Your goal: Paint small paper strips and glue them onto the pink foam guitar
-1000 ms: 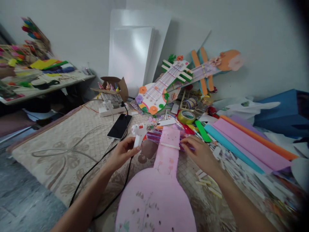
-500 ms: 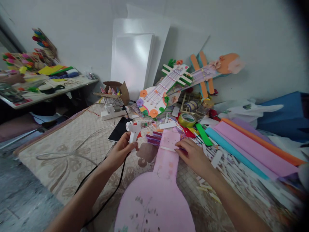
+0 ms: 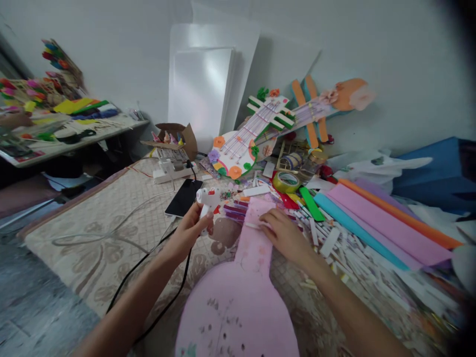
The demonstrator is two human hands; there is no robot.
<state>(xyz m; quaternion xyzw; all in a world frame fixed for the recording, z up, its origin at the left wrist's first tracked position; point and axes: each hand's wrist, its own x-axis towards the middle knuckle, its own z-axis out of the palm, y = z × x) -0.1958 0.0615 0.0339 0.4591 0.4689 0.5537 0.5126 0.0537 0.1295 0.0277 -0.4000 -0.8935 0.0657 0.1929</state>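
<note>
So, left hand (image 3: 188, 230) wrapped tight round the grip of a white glue gun (image 3: 207, 201), nozzle aimed right twd the pink cutout (image 3: 241, 292), black cord (image 3: 148, 277) trailing back past the wrist and off the mat edge. Right hand (image 3: 284, 235) lying palm down on the cutout's neck, fingers (image 3: 266, 218) mostly straight and spread a bit, pressing a thin white strip (image 3: 253, 225) across the neck; not gripping anything afaict. Gun just left of the neck top, not touching it. Cutout guitar-shaped, round body nearest the camera, neck pointing away, flat on a beige mat (image 3: 92, 223). Purple sticks (image 3: 234, 210) btwn gun and neck. Black phone (image 3: 184, 197) just behind the gun, w/ a power strip (image 3: 173, 171) further back. Tape roll (image 3: 286, 182) and green stick (image 3: 308, 203) beyond the right hand, paper rolls (image 3: 383, 223) off to the right. Finished paper guitar (image 3: 249, 136) leaning on the wall.
</note>
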